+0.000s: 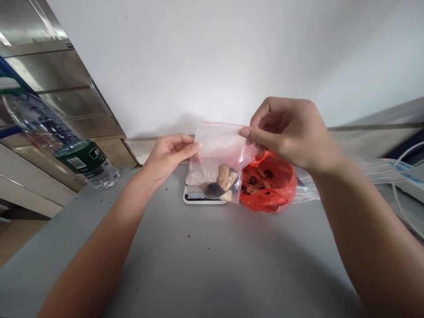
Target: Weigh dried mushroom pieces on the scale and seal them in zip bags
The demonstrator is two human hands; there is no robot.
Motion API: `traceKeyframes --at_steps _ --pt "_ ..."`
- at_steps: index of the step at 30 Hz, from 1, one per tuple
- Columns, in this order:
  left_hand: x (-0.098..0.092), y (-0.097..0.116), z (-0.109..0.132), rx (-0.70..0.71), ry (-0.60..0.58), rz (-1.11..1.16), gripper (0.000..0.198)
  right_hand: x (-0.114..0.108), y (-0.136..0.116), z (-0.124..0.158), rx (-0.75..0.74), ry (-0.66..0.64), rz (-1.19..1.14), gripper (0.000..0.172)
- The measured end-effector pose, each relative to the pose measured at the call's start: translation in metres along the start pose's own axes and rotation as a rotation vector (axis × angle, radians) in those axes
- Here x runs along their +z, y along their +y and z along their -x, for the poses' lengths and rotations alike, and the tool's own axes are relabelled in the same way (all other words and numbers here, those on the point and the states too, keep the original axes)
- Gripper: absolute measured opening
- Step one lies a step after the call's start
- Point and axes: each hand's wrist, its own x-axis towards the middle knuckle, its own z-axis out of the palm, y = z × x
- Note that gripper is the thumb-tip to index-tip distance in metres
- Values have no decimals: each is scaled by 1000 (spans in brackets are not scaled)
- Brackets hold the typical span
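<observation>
A small clear zip bag point(219, 152) with a red seal line hangs upright between both hands above the grey table point(205, 256). A few brown and dark pieces lie in its bottom. My left hand point(168, 154) pinches the bag's left top corner. My right hand point(291, 132) pinches the right top corner with thumb and fingers closed on it. Below the bag lies a small white scale point(202, 199), partly hidden by it. An open red plastic bag point(270, 183) holding more brown pieces sits just right of the scale.
A plastic water bottle with a green label point(71, 148) stands at the table's left rear corner. Clear empty bags point(380, 170) and white cables point(402, 194) lie at the right. A white wall rises directly behind. Small crumbs dot the tabletop.
</observation>
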Motion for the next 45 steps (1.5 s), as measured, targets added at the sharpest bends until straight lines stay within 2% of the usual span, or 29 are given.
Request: traceKeyframes --at_steps 2,3,7,9,15,19,27,36,42,45 --pt "1 4 3 4 -79 -76 27 2 -2 0 9 -39 -9 43" --pt "2 6 4 4 -81 -107 27 3 -3 1 17 -71 -9 43" --pt "4 10 6 30 106 -115 33 3 -4 1 83 -139 -34 32" --pt "3 10 5 41 159 -117 33 0 -1 0 120 -148 -44 32" --pt "-2 18 9 20 144 -176 23 -9 9 -4 178 -322 95 32" --pt "-3 21 10 0 184 -230 18 -14 10 -4 145 -380 135 34" --pt "-6 23 10 43 161 -239 11 -20 18 -5 122 -349 125 35" --pt "-4 26 12 71 198 -353 14 -11 7 1 99 -299 73 30" --pt "6 30 15 71 171 -367 13 -7 8 0 78 -395 67 22" --pt "9 31 16 60 178 -376 16 -4 7 1 69 -380 67 27"
